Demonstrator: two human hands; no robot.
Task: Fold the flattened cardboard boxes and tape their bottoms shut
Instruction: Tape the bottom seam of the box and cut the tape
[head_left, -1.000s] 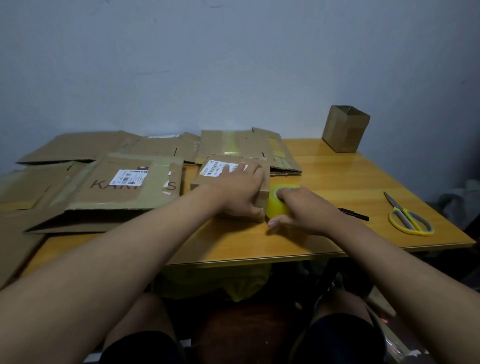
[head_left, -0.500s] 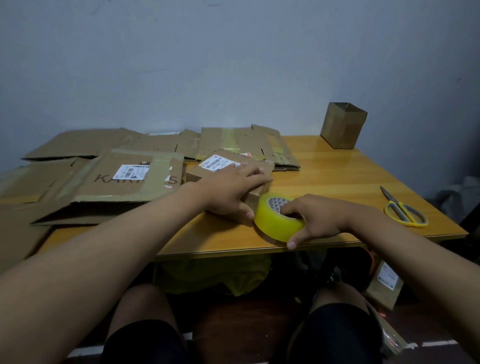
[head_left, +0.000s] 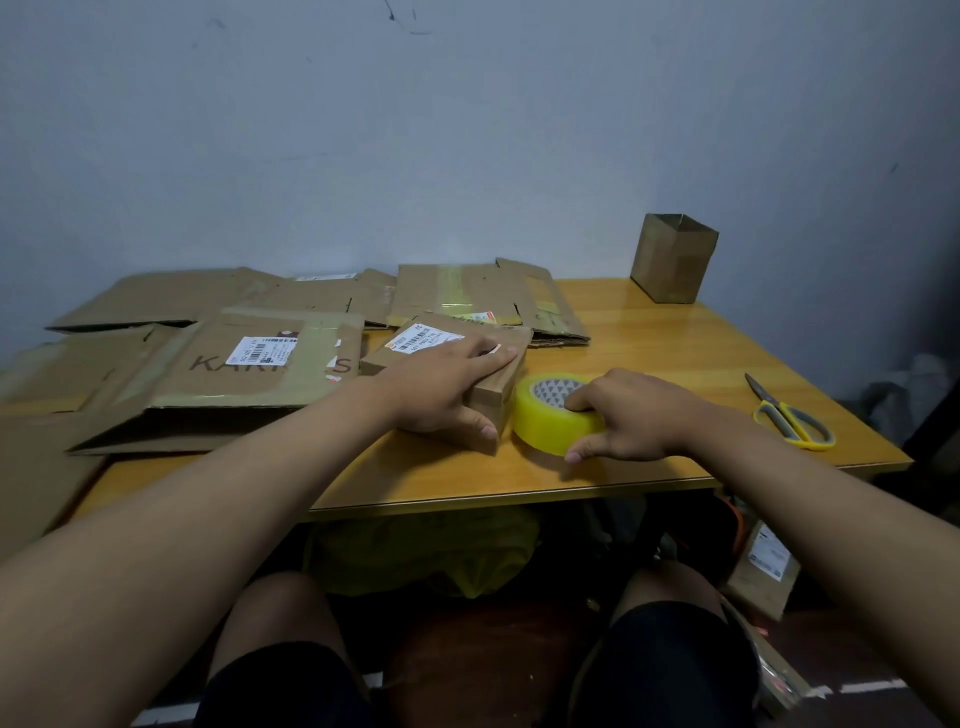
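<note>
I have my left hand (head_left: 447, 384) laid over a small folded cardboard box (head_left: 498, 364) near the front middle of the wooden surface (head_left: 649, 353), fingers straight across its top and the thumb pressed against its near side. A white shipping label (head_left: 418, 338) shows on the box top just past my fingers. My right hand (head_left: 631, 415) grips the yellow tape roll (head_left: 550, 421), fingers hooked over its rim into the core and the thumb curled on the outer face; the roll stands tilted on the surface, just beside the box's right end, and I cannot tell whether they touch. To the left lies a spread of flattened cardboard boxes (head_left: 208, 306), the nearest one (head_left: 260, 364) bearing a white label and dark lettering, its edge running off the surface's left side. One more flattened box (head_left: 483, 296) sits behind the one I hold. An upright, open-topped box (head_left: 672, 260) stands at the far right corner against the wall. Yellow-handled scissors (head_left: 789, 415) lie near the right edge, well apart from the tape
</note>
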